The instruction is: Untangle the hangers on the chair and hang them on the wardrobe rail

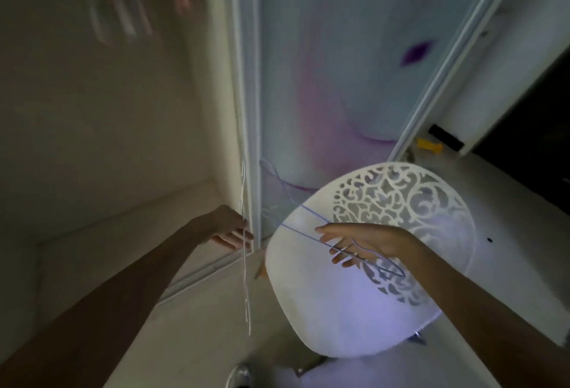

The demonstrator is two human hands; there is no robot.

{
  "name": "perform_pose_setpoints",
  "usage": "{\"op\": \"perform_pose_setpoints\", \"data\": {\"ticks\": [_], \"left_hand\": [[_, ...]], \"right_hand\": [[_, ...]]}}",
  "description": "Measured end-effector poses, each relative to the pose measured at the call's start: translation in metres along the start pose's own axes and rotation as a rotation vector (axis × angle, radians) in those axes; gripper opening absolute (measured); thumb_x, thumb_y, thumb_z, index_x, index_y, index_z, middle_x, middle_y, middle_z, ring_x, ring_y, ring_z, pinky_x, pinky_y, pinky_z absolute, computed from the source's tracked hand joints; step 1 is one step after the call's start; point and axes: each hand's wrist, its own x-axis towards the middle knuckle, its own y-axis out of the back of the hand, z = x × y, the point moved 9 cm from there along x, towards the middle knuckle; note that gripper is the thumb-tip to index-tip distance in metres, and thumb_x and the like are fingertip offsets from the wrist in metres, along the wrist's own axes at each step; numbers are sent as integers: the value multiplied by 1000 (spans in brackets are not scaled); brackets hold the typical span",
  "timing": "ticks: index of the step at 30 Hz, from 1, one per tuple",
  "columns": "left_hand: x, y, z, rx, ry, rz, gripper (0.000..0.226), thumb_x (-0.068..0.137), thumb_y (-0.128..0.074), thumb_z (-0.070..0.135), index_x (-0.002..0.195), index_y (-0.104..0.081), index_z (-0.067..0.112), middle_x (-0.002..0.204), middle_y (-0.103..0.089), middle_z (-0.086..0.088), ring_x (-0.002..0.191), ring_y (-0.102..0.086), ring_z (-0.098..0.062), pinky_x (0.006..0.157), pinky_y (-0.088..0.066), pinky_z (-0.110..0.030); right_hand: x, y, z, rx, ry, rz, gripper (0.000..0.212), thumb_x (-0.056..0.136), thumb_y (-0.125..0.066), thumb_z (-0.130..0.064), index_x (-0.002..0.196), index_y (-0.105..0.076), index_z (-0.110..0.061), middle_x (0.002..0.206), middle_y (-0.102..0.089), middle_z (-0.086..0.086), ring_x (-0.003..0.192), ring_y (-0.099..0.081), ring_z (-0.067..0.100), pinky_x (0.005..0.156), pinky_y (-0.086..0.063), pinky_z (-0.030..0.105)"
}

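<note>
Leftmost: left hand [228,229], fingers [237,238] loosely curled around thin white wire hangers [245,264] dangling vertically beside pale wardrobe door frame [246,79]. Centre-right: right hand [364,242], fingers [340,253] partly spread, pinching thin lilac wire hanger [308,229] over glossy white rounded plastic chair [308,310] with lace-like cut-out backrest. Rail blurred at top left.

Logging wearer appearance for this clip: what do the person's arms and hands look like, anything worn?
Both forearms are bare, with no sleeves in view. The left hand shows no glove, watch or ring. The right hand is also ungloved; a small glint at one finger might be a ring, but it is too blurred to tell.
</note>
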Motion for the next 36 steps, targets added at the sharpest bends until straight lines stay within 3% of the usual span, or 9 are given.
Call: {"op": "perform_pose_setpoints", "data": {"ticks": [3, 7, 12, 18, 23, 26, 30, 32, 36], "left_hand": [[-62, 65, -19, -104, 4, 117, 15, 97, -47, 16, 87, -57, 10, 68, -73, 6, 50, -68, -7, 47, -54, -18], [-141, 145, -28, -210, -25, 307, 18, 96, -48, 17, 83, -60, 12, 56, -70, 11, 50, -67, -2, 47, -53, -17], [-222, 240, -33, -314, -73, 511, 20, 93, -53, 18, 77, -64, 12, 52, -68, 13, 45, -63, 4, 54, -54, -18], [-274, 355, -24, -368, -157, 688, 27, 94, -52, 20, 71, -63, 12, 42, -63, 11, 38, -59, 5, 60, -50, -20], [-288, 428, -5, -399, -245, 720, 30, 96, -49, 19, 68, -59, 12, 40, -61, 13, 36, -57, 6, 61, -50, -21], [-292, 472, 8, -388, -287, 747, 29, 96, -50, 19, 69, -59, 13, 54, -64, 11, 36, -57, 6, 60, -51, -20], [-283, 503, 22, -367, -290, 708, 24, 96, -50, 19, 73, -57, 13, 68, -64, 8, 44, -60, 2, 56, -51, -19], [-278, 511, 26, -360, -304, 690, 22, 96, -50, 19, 76, -57, 14, 75, -62, 6, 55, -60, -1, 59, -52, -19], [-267, 528, 33, -367, -345, 668, 16, 95, -52, 20, 81, -58, 16, 80, -63, 5, 68, -60, -8, 67, -52, -23]], "right_hand": [[-26, -40, -62, -93, 49, -53, 68, 73, -64, -61, 122, -56, -14, 103, -57, 11, 89, -62, 23, 87, -51, 33], [-47, -87, -146, -191, 134, -115, 82, 46, -75, -69, 106, -61, -16, 93, -60, 12, 81, -63, 24, 73, -54, 32], [-61, -146, -257, -265, 243, -117, 67, 66, -63, -67, 109, -59, -15, 86, -58, 10, 76, -63, 24, 73, -52, 32], [-81, -216, -394, -273, 401, -92, 63, 75, -54, -66, 109, -55, -14, 95, -56, 14, 75, -62, 22, 71, -51, 30], [-81, -244, -485, -158, 492, -23, 65, 66, -66, -66, 100, -59, -11, 78, -58, 15, 68, -60, 26, 71, -51, 33], [-75, -259, -543, -68, 556, -2, 76, 48, -78, -66, 96, -60, -10, 78, -59, 17, 63, -60, 28, 74, -52, 37], [-59, -273, -600, -31, 594, 51, 58, 77, -60, -61, 103, -60, -10, 79, -57, 15, 63, -60, 25, 65, -55, 33], [-44, -279, -619, -2, 606, 62, 60, 77, -60, -61, 109, -59, -10, 85, -57, 13, 66, -59, 25, 64, -55, 33], [-7, -289, -636, -27, 577, 50, 67, 75, -59, -65, 113, -58, -10, 95, -56, 15, 73, -61, 25, 76, -54, 36]]}}
